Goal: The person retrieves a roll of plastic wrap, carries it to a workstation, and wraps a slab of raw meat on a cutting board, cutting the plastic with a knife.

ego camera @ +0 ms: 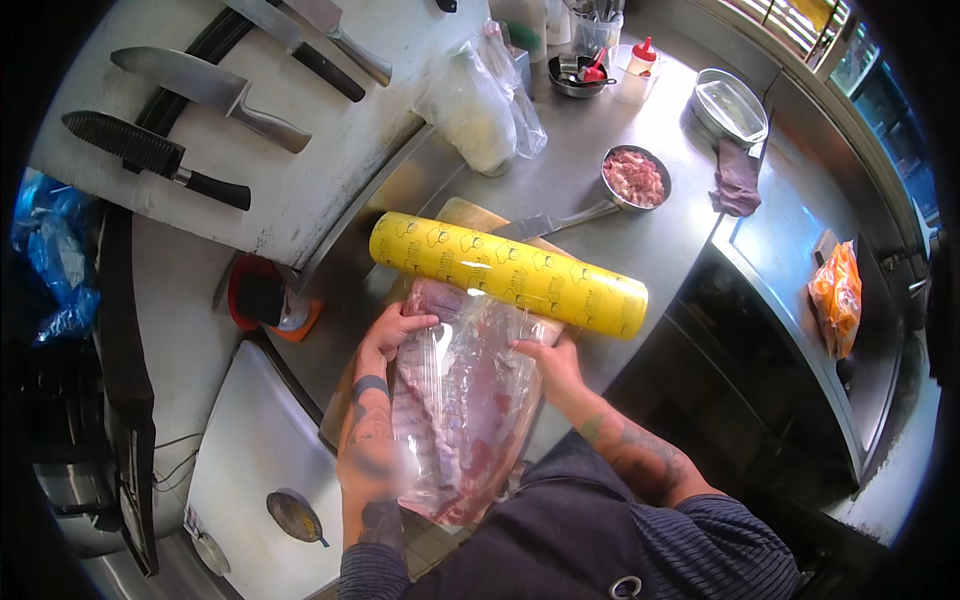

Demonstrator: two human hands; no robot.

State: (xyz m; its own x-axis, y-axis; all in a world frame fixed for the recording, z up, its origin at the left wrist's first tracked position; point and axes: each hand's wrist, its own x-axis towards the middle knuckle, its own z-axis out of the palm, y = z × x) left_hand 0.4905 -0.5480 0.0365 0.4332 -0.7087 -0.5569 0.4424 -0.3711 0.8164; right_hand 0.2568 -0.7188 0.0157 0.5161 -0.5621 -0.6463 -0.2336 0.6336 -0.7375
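A slab of raw ribs (465, 405) under clear plastic film lies before me, its lower end reaching past the counter's edge towards my apron. My left hand (391, 330) grips its upper left side, the thumb on top of the film. At the upper right side, my right hand (551, 360) holds the slab the same way. Across the far end of the meat rests a yellow printed roll of plastic film (510, 274). Beyond the roll, a wooden cutting board (469, 214) shows in part, with a metal-handled knife (559, 223) on it.
A pan of cut raw meat (634, 178) stands on the steel counter (555, 142). Several knives hang at the upper left, among them a cleaver-like knife (187, 79). Plastic bags (476, 105), a squeeze bottle (642, 60), a glass dish (730, 106) and a cloth (736, 176) stand or lie farther back.
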